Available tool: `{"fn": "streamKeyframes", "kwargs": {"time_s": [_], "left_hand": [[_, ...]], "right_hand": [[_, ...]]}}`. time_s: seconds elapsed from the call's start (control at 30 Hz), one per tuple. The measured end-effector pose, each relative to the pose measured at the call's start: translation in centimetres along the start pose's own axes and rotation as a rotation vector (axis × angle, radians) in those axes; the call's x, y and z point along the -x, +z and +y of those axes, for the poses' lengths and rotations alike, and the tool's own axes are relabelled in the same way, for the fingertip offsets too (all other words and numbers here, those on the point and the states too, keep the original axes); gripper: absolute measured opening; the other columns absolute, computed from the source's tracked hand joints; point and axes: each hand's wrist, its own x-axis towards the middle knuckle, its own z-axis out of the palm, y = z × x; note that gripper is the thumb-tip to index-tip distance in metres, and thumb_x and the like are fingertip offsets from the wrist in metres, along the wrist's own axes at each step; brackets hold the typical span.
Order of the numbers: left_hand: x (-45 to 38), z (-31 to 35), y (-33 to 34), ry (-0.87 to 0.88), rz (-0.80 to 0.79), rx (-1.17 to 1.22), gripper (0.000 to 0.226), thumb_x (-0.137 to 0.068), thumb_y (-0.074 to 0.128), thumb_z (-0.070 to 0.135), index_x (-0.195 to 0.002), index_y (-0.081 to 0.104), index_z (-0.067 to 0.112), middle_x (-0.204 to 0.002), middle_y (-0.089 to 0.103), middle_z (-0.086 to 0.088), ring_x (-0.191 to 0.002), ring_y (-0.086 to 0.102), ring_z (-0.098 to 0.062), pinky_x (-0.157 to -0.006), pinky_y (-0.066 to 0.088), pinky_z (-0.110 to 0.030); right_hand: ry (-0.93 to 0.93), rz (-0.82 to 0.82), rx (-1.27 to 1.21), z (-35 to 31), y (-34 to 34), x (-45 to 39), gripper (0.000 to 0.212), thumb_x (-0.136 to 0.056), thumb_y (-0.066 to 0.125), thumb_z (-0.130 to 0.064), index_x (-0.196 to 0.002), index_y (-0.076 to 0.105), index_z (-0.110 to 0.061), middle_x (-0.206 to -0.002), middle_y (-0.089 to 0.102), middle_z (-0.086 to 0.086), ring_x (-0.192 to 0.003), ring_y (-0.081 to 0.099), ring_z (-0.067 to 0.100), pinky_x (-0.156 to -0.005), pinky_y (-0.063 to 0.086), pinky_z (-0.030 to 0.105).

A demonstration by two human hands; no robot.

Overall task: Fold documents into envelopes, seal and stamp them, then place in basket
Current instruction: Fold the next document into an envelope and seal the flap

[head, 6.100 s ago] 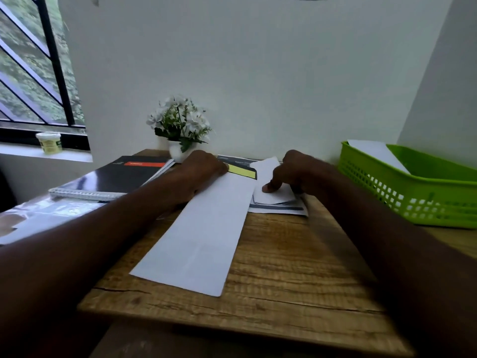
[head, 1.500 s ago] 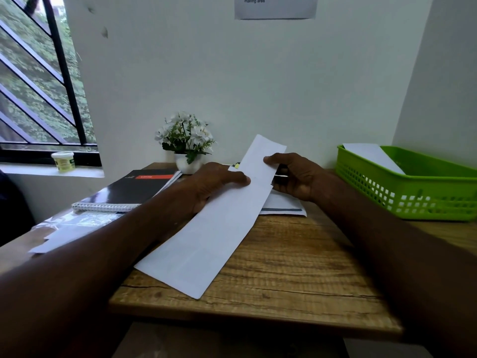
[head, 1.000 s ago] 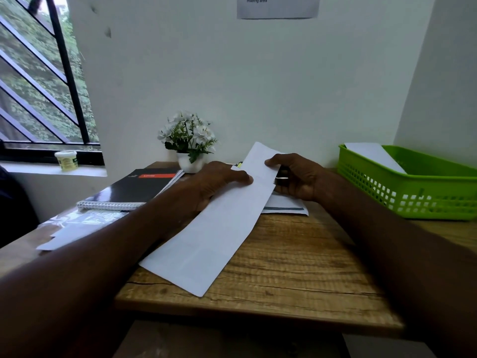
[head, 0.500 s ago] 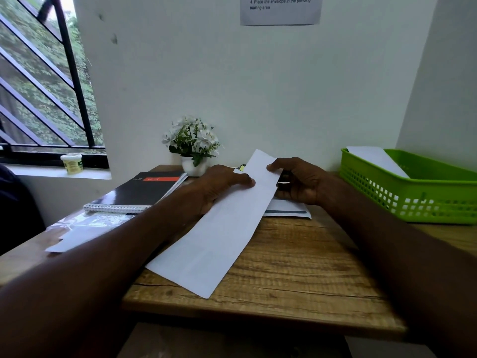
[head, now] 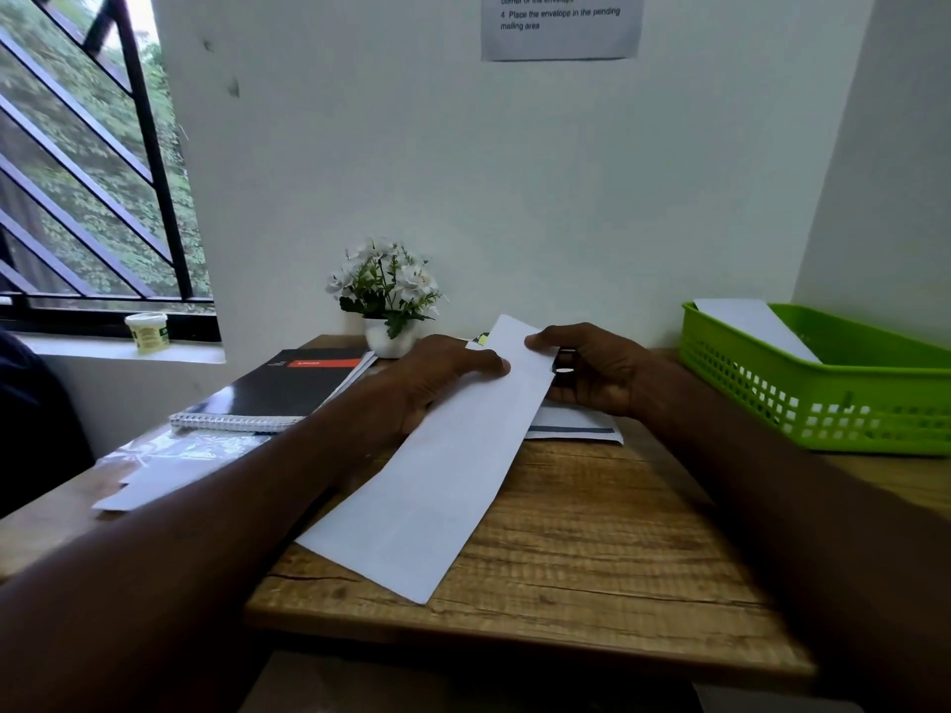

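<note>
A long white folded document point(head: 447, 465) lies slanted across the wooden table point(head: 592, 558), its near end by the front edge and its far end raised. My left hand point(head: 437, 373) holds its left edge near the top, thumb on the paper. My right hand point(head: 592, 367) pinches the top right corner, fingers curled behind. Under my right hand lies a white envelope point(head: 576, 429) with a dark stripe. A green basket point(head: 844, 383) at the right holds one white envelope point(head: 756, 326).
A black spiral notebook point(head: 278, 388) lies at the left, with clear plastic sheets point(head: 175, 460) nearer to me. A small potted white flower point(head: 386, 301) stands against the wall. A small jar point(head: 147, 330) sits on the windowsill. A printed instruction sheet point(head: 561, 23) hangs on the wall.
Six seconds ago the paper lay flat under my left hand while my right touched the envelope. Now both hands hold its raised far end. The view has tilted up slightly.
</note>
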Motion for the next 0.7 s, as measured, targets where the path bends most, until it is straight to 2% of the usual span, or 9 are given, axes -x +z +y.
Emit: {"fn": "streamKeyframes", "kwargs": {"time_s": [0.13, 0.2, 0.33, 0.47, 0.6, 0.7], "left_hand": [[-0.01, -0.02, -0.09, 0.005, -0.008, -0.004, 0.063, -0.061, 0.087, 0.023, -0.116, 0.071, -0.002, -0.104, 0.076, -0.023, -0.092, 0.073, -0.037, -0.091, 0.059, -0.053], [0.00, -0.03, -0.06, 0.007, -0.006, -0.013, 0.062, -0.061, 0.087, 0.023, -0.115, 0.071, -0.003, -0.104, 0.076, -0.023, -0.092, 0.073, -0.037, -0.093, 0.058, -0.055], [-0.06, -0.05, -0.19, 0.003, -0.004, -0.006, 0.056, -0.067, 0.086, 0.019, -0.116, 0.071, -0.004, -0.105, 0.076, -0.024, -0.090, 0.073, -0.036, -0.091, 0.058, -0.053], [-0.16, -0.10, -0.26, -0.002, 0.003, -0.007, 0.045, -0.077, 0.083, 0.015, -0.116, 0.071, -0.003, -0.105, 0.076, -0.023, -0.087, 0.073, -0.034, -0.086, 0.060, -0.047], [-0.14, -0.11, -0.25, -0.010, -0.012, 0.012, 0.048, -0.076, 0.084, 0.016, -0.118, 0.070, -0.003, -0.105, 0.076, -0.023, -0.090, 0.073, -0.035, -0.086, 0.061, -0.047], [-0.17, -0.10, -0.19, -0.007, -0.015, 0.015, 0.042, -0.079, 0.082, 0.014, -0.116, 0.070, -0.003, -0.104, 0.077, -0.022, -0.085, 0.074, -0.032, -0.077, 0.061, -0.040]], "right_hand": [[-0.068, 0.052, -0.026, -0.06, -0.10, -0.23, 0.023, -0.087, 0.075, -0.012, -0.108, 0.066, -0.008, -0.100, 0.070, 0.011, -0.081, 0.068, 0.023, -0.063, 0.062, 0.031], [-0.078, 0.065, -0.016, -0.08, -0.20, -0.29, 0.022, -0.087, 0.075, -0.011, -0.107, 0.066, -0.007, -0.100, 0.070, 0.011, -0.081, 0.068, 0.023, -0.063, 0.062, 0.030], [-0.035, 0.029, 0.008, -0.12, -0.34, -0.29, 0.023, -0.087, 0.075, -0.008, -0.106, 0.064, -0.006, -0.101, 0.069, 0.012, -0.085, 0.069, 0.023, -0.074, 0.064, 0.032], [0.039, -0.028, 0.051, -0.26, -0.19, 0.15, 0.017, -0.088, 0.073, -0.009, -0.102, 0.064, -0.007, -0.094, 0.070, 0.012, -0.084, 0.071, 0.025, -0.088, 0.061, 0.039], [0.047, -0.039, 0.023, -0.24, -0.17, 0.25, 0.025, -0.088, 0.075, -0.010, -0.110, 0.065, -0.007, -0.095, 0.071, 0.013, -0.089, 0.071, 0.027, -0.095, 0.059, 0.043], [0.032, -0.054, 0.033, -0.03, -0.05, 0.27, 0.029, -0.089, 0.074, -0.006, -0.116, 0.065, -0.006, -0.104, 0.069, 0.014, -0.094, 0.070, 0.027, -0.090, 0.061, 0.042]]}}
